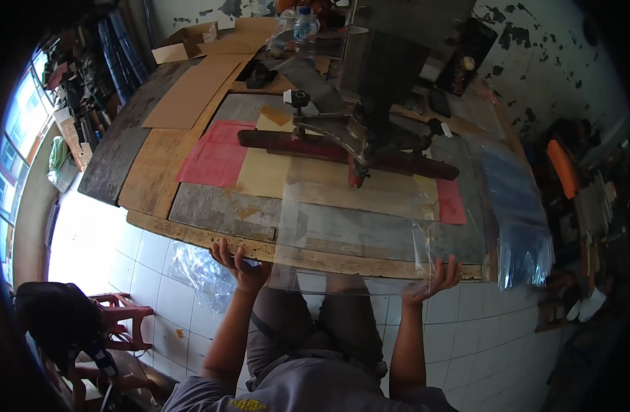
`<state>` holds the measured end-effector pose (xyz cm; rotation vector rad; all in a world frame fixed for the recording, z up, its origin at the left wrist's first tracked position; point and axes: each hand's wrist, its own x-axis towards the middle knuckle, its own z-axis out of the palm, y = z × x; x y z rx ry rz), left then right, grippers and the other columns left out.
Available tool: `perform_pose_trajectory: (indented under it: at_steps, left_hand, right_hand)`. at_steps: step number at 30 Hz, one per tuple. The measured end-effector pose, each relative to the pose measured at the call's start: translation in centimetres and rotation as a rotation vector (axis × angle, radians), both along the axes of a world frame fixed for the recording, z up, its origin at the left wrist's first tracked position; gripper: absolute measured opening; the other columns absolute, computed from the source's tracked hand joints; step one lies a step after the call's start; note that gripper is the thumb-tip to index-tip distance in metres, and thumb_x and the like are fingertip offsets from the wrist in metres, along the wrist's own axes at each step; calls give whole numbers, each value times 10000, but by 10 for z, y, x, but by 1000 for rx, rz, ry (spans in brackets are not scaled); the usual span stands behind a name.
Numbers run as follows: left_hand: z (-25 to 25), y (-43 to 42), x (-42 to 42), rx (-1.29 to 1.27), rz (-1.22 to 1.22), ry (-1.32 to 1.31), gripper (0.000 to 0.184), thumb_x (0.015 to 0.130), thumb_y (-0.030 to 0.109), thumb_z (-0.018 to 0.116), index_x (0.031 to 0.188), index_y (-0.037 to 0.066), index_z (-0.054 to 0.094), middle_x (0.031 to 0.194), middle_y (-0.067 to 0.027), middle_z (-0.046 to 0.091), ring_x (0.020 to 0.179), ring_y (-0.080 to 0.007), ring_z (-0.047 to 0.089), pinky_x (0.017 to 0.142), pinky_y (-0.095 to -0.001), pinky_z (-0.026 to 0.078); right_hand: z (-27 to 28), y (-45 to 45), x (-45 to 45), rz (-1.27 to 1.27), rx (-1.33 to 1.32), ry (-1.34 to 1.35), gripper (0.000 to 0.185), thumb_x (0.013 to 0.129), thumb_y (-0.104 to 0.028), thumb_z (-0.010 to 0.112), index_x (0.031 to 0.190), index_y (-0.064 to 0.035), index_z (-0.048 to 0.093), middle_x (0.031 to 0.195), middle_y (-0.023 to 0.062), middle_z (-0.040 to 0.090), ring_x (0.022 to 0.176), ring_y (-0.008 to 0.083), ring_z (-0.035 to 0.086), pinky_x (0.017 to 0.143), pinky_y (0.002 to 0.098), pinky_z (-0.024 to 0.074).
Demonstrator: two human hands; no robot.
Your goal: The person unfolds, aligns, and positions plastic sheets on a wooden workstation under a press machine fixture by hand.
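A clear plastic sheet (356, 237) stretches from beneath the press bar (342, 154) over the table's near edge. My left hand (243, 269) is at the sheet's near left corner, its fingers bent up against the wooden edge (301, 257). At the near right corner, my right hand (432, 281) has the plastic between thumb and fingers. Both thumbs are partly hidden. Under the sheet lies a pale yellow panel (263, 175), with a red patch (215, 154) on the left and another red patch (451, 202) on the right.
A dark metal press column (383, 75) rises over the table. Stacked clear plastic sheets (517, 206) hang over the right edge. Cardboard (191, 93) and a water bottle (305, 34) are toward the back. A red stool (123, 316) and another person (61, 323) are at lower left.
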<state>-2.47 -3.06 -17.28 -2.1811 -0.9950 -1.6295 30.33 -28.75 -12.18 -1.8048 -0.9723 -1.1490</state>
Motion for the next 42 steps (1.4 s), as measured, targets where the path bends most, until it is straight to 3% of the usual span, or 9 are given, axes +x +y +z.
perform_pose_trajectory:
  at_steps: [7, 11, 16, 19, 22, 25, 28, 38, 42]
  left_hand:
    - [-1, -3, -5, -48, 31, 30, 871, 797, 471, 850, 1408, 162, 312, 1570, -250, 288, 1480, -509, 227, 1165, -734, 194]
    - [-1, -2, -4, -43, 34, 29, 874, 801, 482, 845, 1415, 164, 311, 1569, -249, 289, 1477, -509, 232, 1161, -734, 203]
    - [-1, -2, -4, -29, 38, 28, 898, 795, 485, 848, 1433, 169, 302, 1569, -249, 288, 1477, -505, 237, 1159, -733, 208]
    - [0, -1, -1, -11, 6, 7, 753, 845, 387, 764, 1409, 146, 326, 1551, -292, 292, 1476, -526, 217, 1159, -733, 171]
    - [-1, -2, -4, -35, 23, 22, 919, 783, 497, 856, 1438, 171, 300, 1574, -249, 280, 1481, -501, 233, 1160, -731, 207]
    - [-1, -2, -4, -42, 31, 27, 918, 780, 496, 858, 1434, 172, 302, 1577, -247, 278, 1483, -500, 231, 1160, -731, 206]
    - [0, -1, -1, -17, 11, 4, 746, 838, 380, 762, 1404, 145, 335, 1552, -290, 293, 1473, -526, 224, 1159, -737, 167]
    - [-1, -1, -1, -17, 16, 3, 728, 838, 368, 754, 1395, 144, 341, 1541, -290, 303, 1467, -528, 232, 1156, -741, 170]
    - [1, -2, 0, -17, 16, 3, 721, 843, 373, 747, 1393, 142, 342, 1536, -292, 309, 1462, -527, 240, 1156, -741, 171]
  right_hand:
    - [-2, -2, 0, 29, -13, 3, 601, 1067, -466, 246, 1342, -47, 578, 1478, 177, 505, 1477, 405, 309, 1199, 581, 197]
    - [-3, 0, 0, 22, 32, 26, 659, 1046, -562, 238, 1275, -72, 616, 1427, 161, 553, 1448, 394, 369, 1186, 578, 207]
    - [-3, 0, 0, 1, 16, 15, 638, 1052, -537, 234, 1267, -78, 622, 1422, 158, 556, 1443, 386, 377, 1187, 578, 207]
    - [-2, 0, -2, -4, 15, 23, 622, 1056, -515, 231, 1265, -79, 622, 1419, 155, 558, 1442, 385, 378, 1188, 577, 206]
    - [1, 1, -2, 10, 21, 14, 604, 1059, -501, 242, 1265, -79, 621, 1417, 152, 559, 1442, 384, 378, 1190, 578, 205]
    - [-1, 0, -1, 10, 20, 21, 580, 1058, -487, 265, 1267, -79, 620, 1419, 151, 558, 1443, 383, 377, 1190, 580, 205]
    - [-3, 0, -1, 4, 16, 23, 559, 1057, -475, 285, 1270, -81, 620, 1422, 148, 556, 1444, 380, 376, 1190, 582, 206]
    - [0, -1, -3, -8, 2, 29, 569, 1059, -485, 276, 1273, -83, 617, 1422, 145, 557, 1445, 378, 376, 1198, 578, 189]
    - [0, 0, -2, 1, -6, 14, 597, 1070, -449, 218, 1298, -63, 612, 1435, 147, 553, 1462, 376, 348, 1207, 564, 168]
